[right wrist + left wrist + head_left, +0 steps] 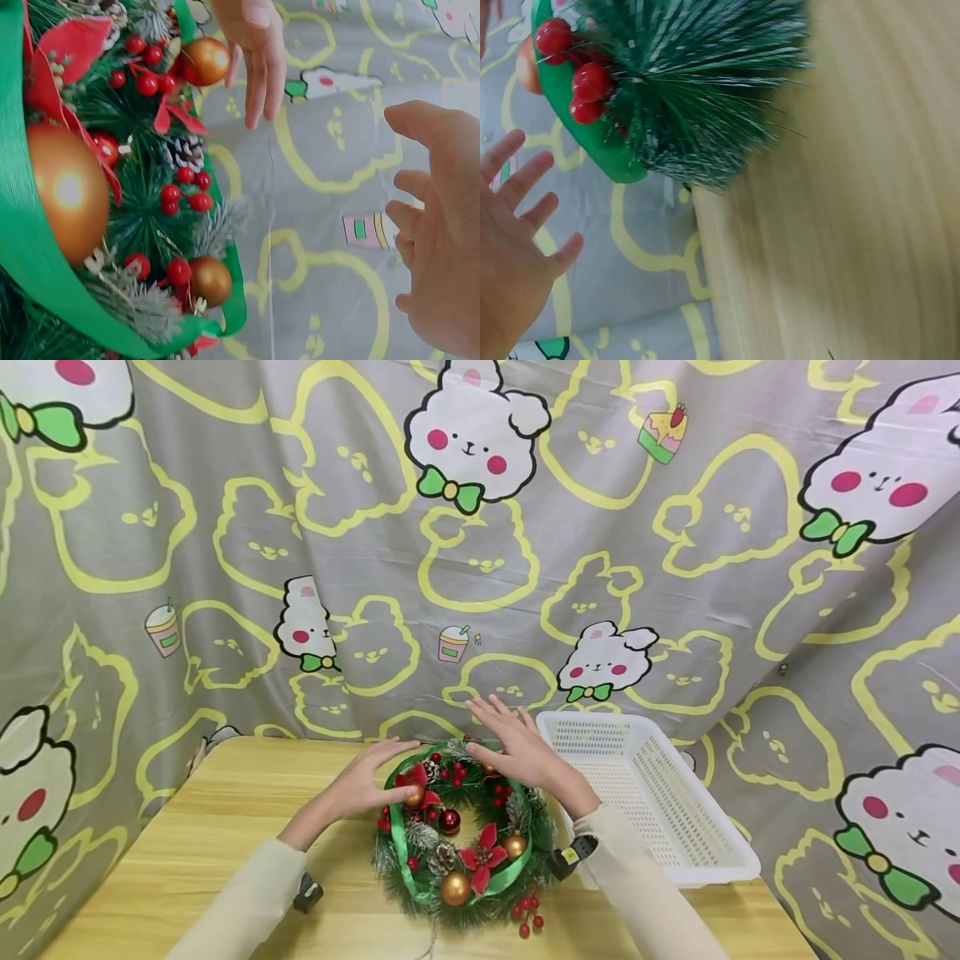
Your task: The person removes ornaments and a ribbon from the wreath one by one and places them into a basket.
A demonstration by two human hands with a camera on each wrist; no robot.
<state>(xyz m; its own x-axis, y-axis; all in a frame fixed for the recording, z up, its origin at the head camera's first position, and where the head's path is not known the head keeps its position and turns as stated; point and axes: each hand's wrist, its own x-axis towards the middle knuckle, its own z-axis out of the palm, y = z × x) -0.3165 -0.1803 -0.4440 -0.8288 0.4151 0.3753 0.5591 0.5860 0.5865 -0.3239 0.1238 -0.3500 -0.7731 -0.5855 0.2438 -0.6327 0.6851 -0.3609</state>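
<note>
A green Christmas wreath lies on the table, dressed with red berries, gold balls, pinecones and red poinsettias. Looped over its top is a green ribbon. My left hand hovers at the wreath's left rear, its fingers spread; the left wrist view shows that hand apart from the needles. Over the right rear I hold my right hand with fingers extended. In the right wrist view the right hand grips nothing.
A white plastic basket stands right of the wreath, close to my right forearm. A sprig of red berries is at the wreath's front right. Behind the wooden table hangs a grey patterned curtain.
</note>
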